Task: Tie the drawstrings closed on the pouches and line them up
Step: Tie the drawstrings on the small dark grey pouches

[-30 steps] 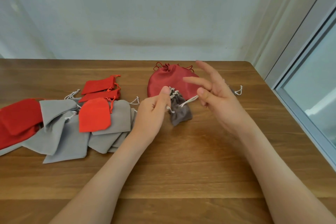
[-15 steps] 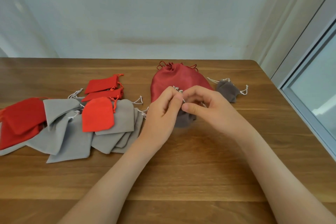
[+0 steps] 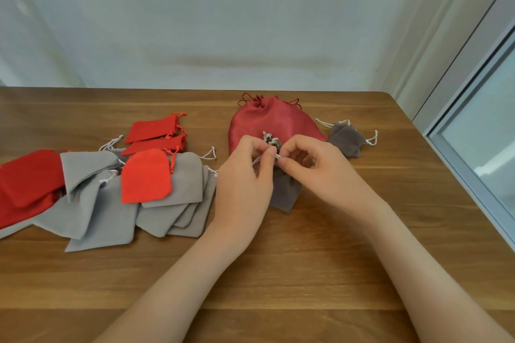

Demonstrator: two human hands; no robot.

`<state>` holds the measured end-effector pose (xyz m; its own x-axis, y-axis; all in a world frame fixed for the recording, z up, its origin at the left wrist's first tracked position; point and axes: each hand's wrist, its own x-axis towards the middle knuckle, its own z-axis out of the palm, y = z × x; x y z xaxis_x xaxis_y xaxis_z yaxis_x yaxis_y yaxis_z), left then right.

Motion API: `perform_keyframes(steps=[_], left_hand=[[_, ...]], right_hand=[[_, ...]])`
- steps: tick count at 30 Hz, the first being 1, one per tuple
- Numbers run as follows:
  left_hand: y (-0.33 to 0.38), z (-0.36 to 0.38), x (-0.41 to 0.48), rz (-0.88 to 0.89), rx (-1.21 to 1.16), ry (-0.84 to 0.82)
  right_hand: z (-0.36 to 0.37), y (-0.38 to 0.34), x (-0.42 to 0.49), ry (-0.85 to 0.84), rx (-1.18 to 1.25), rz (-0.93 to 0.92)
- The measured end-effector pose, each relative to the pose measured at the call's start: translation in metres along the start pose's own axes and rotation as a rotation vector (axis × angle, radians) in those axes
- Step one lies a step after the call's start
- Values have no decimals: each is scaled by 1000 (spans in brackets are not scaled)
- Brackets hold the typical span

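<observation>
- Lying at the far left of the wooden counter (image 3: 278,273), big red pouches (image 3: 25,175) overlap a loose heap of flat grey pouches (image 3: 94,211); one bright red pouch (image 3: 146,175) rests on top of the heap.
- Two small red pouches (image 3: 154,133) lie just behind the heap.
- The left hand (image 3: 245,175) pinches the white drawstring (image 3: 269,139) between thumb and forefinger.
- The dark grey pouch (image 3: 285,189) sits between both hands, neck bunched, bottom on the counter.
- The right hand (image 3: 320,167) pinches the same cord, fingertips meeting the left's.
- A large dark red pouch (image 3: 267,122), cinched shut, lies just behind the hands.
- Another dark grey pouch (image 3: 347,138), also cinched, lies beside it on the right.
</observation>
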<state>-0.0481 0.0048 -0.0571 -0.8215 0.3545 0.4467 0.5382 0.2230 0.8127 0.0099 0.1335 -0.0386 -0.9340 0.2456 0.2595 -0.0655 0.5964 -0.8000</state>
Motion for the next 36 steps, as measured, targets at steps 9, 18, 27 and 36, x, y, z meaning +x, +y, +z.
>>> perform_keyframes(steps=[9, 18, 27, 36], left_hand=[[-2, 6, -5, 39, 55, 9], [-10, 11, -8, 327, 418, 67], [-15, 15, -7, 218, 300, 38], [-14, 9, -3, 36, 182, 3]], right_hand=[[-2, 3, 1, -167, -30, 42], [-2, 7, 1, -229, -65, 84], [0, 10, 3, -301, -180, 56], [-5, 12, 3, -397, -117, 137]])
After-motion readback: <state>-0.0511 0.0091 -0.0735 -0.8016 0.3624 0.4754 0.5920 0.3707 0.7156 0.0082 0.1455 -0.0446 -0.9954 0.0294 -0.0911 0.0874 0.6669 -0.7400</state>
